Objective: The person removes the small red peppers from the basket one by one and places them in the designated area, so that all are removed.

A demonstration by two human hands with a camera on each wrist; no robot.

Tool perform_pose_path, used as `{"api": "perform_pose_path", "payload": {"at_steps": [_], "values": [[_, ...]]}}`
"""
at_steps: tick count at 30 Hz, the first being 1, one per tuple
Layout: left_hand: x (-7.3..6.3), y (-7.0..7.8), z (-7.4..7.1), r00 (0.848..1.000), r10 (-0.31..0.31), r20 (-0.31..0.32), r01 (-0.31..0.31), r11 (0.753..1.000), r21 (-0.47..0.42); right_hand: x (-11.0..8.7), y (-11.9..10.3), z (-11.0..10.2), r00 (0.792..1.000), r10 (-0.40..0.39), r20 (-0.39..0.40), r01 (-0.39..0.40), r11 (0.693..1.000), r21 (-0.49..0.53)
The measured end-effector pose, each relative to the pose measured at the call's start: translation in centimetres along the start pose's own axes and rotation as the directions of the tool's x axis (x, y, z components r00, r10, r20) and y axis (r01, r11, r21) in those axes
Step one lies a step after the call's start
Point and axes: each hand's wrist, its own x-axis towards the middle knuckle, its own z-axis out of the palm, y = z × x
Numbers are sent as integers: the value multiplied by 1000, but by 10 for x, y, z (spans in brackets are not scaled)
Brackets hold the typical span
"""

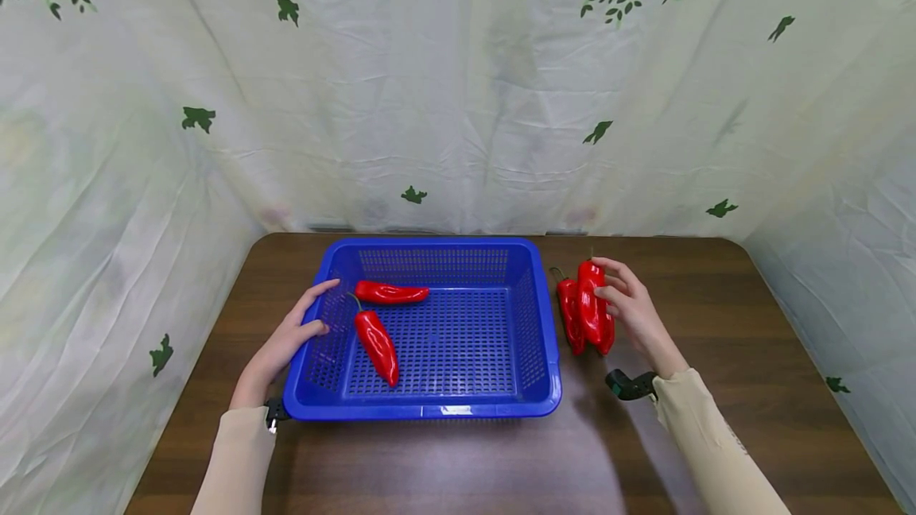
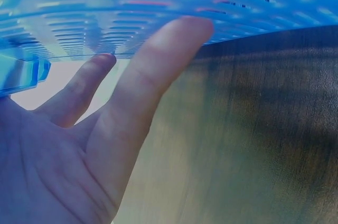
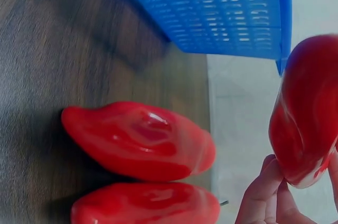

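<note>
My left hand (image 1: 289,334) rests at the left side of a blue plastic basket (image 1: 540,324), thumb and fingers fairly straight and spread against it. The left wrist view shows the thumb (image 2: 142,76) touching the slotted blue wall. Inside the basket, towards the left, lie two red peppers, one crosswise (image 1: 391,293) and one slanted (image 1: 377,348). To the right of the basket, my right hand (image 1: 635,312) pinches a third red pepper (image 1: 590,300) between thumb and fingers, raised above the table. Two more red peppers (image 3: 142,139) lie side by side beneath it.
The brown wooden table (image 1: 723,324) carries everything. A pale leaf-patterned curtain (image 1: 444,102) hangs behind it and along both sides. The basket's raised rim stands between the right hand and the peppers inside.
</note>
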Motion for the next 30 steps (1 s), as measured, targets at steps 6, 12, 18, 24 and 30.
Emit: {"api": "perform_pose_path", "payload": {"at_steps": [6, 12, 18, 24, 30], "values": [[0, 1, 0, 1000, 2, 2, -2, 1000, 3, -2, 5, -8, 999, -34, 0, 34, 999, 37], [0, 0, 0, 1000, 7, -3, -7, 1000, 18, 0, 15, -18, 999, -25, -24, 27, 997, 71], [-1, 0, 0, 1000, 6, -6, -6, 1000, 17, -1, 24, -29, 998, -20, -62, 25, 996, 80], [-1, 1, 0, 1000, 0, -7, 0, 1000, 20, -5, 26, -36, 997, -18, -80, 24, 997, 74], [-1, 1, 0, 1000, 0, -9, 0, 1000, 25, -6, 32, -44, 996, -11, -90, 16, 998, 53]]}}
